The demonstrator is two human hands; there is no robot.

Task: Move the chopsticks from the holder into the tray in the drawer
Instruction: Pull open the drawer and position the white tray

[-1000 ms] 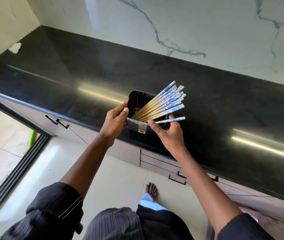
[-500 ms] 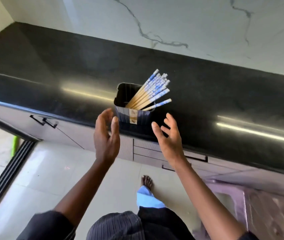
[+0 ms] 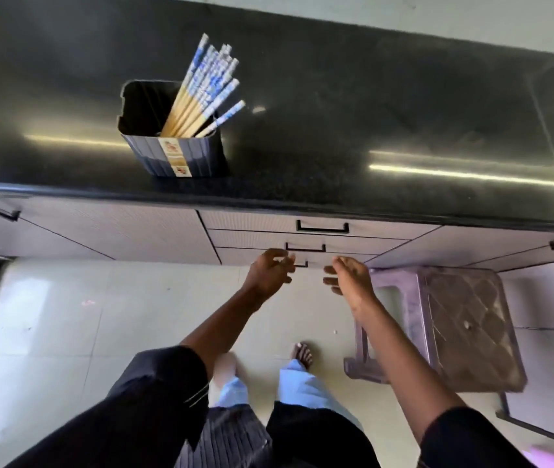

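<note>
A purple plastic stool [image 3: 464,329] stands on the floor tiles just right of the drawer stack, its corner close by the right hand [image 3: 350,276]. Nothing blocks the drawer fronts; all three drawers [image 3: 302,244] are shut, black handles showing. Up on the worktop [image 3: 370,113], the holder [image 3: 174,153] sits near the front edge, left of the drawers. The chopsticks [image 3: 201,92] stand inside it, fanned, their long axis leaning up and to the right toward the back wall, blue-and-white tops out, plain wooden ends down in the holder. Half a second ago both hands hovered at the holder's sides; now they have dropped below the worktop edge, down by the lowest drawer. The left hand [image 3: 269,271] is loosely curled, fingers at the small lowest handle [image 3: 301,264], whether touching it I cannot tell. The right hand is spread, empty, palm toward the left one.
</note>
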